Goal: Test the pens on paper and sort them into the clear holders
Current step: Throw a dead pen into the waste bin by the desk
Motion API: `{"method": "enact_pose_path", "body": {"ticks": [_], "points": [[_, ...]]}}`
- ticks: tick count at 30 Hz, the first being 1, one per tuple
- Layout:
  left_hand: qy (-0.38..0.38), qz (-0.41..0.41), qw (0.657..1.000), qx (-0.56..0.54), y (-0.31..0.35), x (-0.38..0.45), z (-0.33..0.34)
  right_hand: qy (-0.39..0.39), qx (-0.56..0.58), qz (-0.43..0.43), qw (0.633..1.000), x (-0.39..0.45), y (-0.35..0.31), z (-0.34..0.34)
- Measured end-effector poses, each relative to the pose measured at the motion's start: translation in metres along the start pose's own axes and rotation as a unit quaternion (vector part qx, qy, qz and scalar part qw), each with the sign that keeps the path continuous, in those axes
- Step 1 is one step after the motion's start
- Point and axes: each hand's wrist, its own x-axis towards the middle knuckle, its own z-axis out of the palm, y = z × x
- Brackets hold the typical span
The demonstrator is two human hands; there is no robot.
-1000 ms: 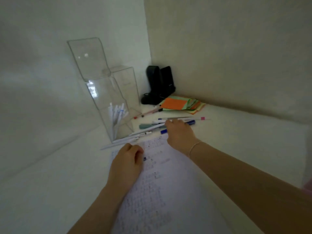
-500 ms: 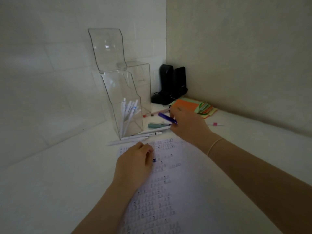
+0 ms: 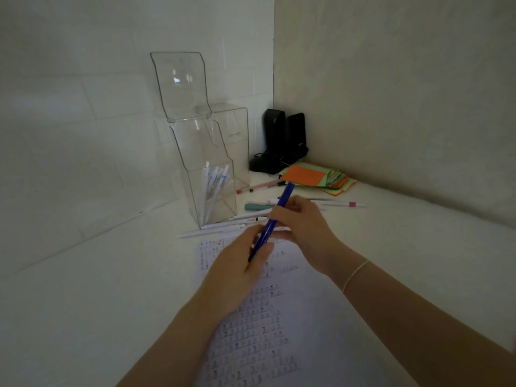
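1. Both hands hold the blue pen [image 3: 275, 219] above the far end of the paper [image 3: 279, 317]: the left hand [image 3: 240, 270] grips its lower end, the right hand [image 3: 303, 223] pinches its middle.
2. Likely step: uncapping. Pull straight along the barrel, keeping the tip clear of the fingers.
3. Scribble on a bare patch of paper, then drop it into the front clear holder [image 3: 208, 188], far left on the bench [image 3: 83, 303].
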Motion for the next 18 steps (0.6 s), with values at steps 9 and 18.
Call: {"method": "enact_pose_path", "body": {"ticks": [9, 18], "points": [[-0.061, 0.025, 0.998, 0.002, -0.004, -0.001, -0.001, -0.086, -0.071, 0.076, 0.991, -0.01, 0.008, 0.005], [0.003, 0.059, 0.997, 0.044, -0.012, 0.002, -0.011, -0.126, -0.046, 0.047, 0.99, -0.01, -0.004, -0.003]]}}
